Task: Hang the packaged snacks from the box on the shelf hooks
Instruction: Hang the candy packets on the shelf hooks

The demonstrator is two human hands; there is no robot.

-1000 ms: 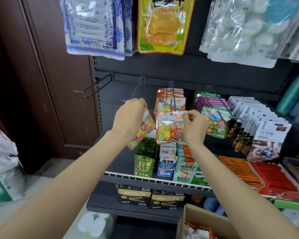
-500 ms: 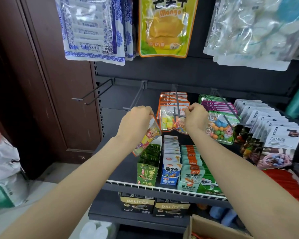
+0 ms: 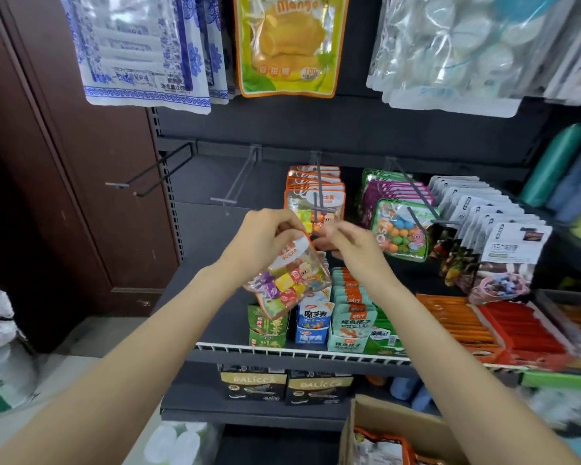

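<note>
My left hand (image 3: 262,243) grips a clear packet of coloured sugar candies (image 3: 289,273) by its top, tilted, in front of the shelf. My right hand (image 3: 346,243) is just right of it, fingers loosely bent near the packet's top edge; whether they touch it I cannot tell. Behind the hands, several identical orange-edged candy packets (image 3: 316,193) hang on a hook (image 3: 319,182). Left of that hook, an empty one (image 3: 235,182) sticks out. The cardboard box (image 3: 399,424) with more packets stands at the bottom right.
Another bare double hook (image 3: 148,176) juts out far left by a brown door (image 3: 81,162). Green and purple candy packs (image 3: 399,223) and white snack bags (image 3: 503,250) hang to the right. Boxed snacks (image 3: 316,323) fill the wire-edged shelf (image 3: 282,350) below. Large bags (image 3: 282,45) hang overhead.
My right hand has left the packet it pushed onto the hook and drawn back toward my left hand. My left hand has turned its packet face up and moved toward the middle.
</note>
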